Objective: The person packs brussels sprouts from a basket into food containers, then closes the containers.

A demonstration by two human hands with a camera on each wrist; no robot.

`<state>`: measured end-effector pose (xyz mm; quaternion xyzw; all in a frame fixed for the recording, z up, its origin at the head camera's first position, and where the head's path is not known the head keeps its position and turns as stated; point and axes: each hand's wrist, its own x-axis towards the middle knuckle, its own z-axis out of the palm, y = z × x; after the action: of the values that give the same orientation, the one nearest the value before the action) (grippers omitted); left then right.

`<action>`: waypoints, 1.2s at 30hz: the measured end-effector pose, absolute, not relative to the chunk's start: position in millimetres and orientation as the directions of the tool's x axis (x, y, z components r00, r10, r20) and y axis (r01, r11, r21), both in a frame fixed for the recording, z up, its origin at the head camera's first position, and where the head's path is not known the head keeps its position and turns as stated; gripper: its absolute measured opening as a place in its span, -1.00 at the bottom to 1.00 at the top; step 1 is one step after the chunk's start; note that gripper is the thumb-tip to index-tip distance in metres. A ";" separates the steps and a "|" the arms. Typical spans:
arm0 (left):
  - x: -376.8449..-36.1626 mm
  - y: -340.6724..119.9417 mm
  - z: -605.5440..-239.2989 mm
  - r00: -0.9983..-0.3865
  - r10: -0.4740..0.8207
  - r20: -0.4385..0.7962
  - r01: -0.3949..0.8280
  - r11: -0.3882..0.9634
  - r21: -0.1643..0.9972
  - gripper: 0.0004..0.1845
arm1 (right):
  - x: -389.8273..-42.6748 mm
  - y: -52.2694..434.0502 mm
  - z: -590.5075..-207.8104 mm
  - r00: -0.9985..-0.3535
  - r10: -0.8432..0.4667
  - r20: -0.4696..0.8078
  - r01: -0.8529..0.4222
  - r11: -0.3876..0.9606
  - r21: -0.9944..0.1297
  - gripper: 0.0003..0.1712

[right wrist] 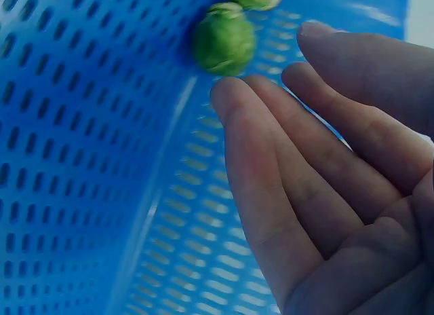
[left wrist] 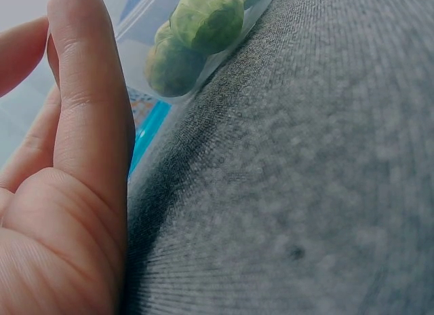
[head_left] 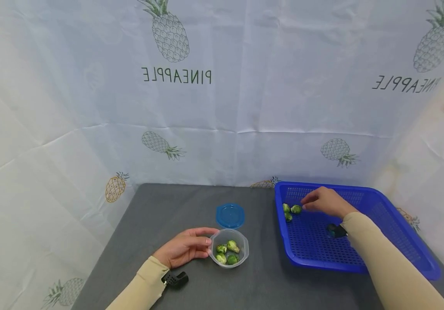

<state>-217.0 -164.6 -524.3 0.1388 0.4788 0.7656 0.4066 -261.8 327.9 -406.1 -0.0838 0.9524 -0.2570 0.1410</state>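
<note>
My left hand (head_left: 186, 249) lies at the left side of a clear plastic container (head_left: 243, 241), fingertips right at its wall and rim. Several Brussels sprouts (head_left: 232, 246) lie inside it; in the left wrist view, sprouts (left wrist: 207, 22) show through the container's wall beyond my thumb. Inside the blue basket (head_left: 292, 252), my right hand (head_left: 328, 201) reaches down at the left part. Nothing is between its lightly bent fingers. A Brussels sprout (head_left: 296, 209) sits right by those fingertips, with two others beside it. In the right wrist view, one sprout (right wrist: 225, 40) is just past the fingertips.
A round blue lid (head_left: 230, 215) lies on the grey table (head_left: 160, 215) just behind the container. The basket's raised rim stands to the right of both. A white curtain (head_left: 241, 107) printed with pineapples hangs along the back and sides.
</note>
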 end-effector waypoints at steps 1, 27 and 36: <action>-216.8 -164.6 -524.5 -0.631 0.755 -0.178 -0.489 -0.209 0.847 -0.50 | -263.3 328.7 -408.2 -0.946 -0.226 -0.232 -0.077 0.853 -0.516 -0.57; -218.4 -163.6 -525.1 -0.646 0.737 -0.202 -0.488 -0.195 0.851 -0.49 | -278.5 322.2 -433.2 -0.962 -0.156 -0.224 0.000 0.821 -0.571 -0.68; -218.5 -164.1 -524.8 -0.643 0.739 -0.202 -0.493 -0.198 0.847 -0.49 | -277.9 317.8 -436.6 -0.971 -0.134 -0.196 -0.003 0.833 -0.553 -0.74</action>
<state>-218.5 -164.1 -524.8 0.1257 0.4881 0.7637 0.4033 -277.9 317.8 -436.6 -0.0360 0.9506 -0.2865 0.1141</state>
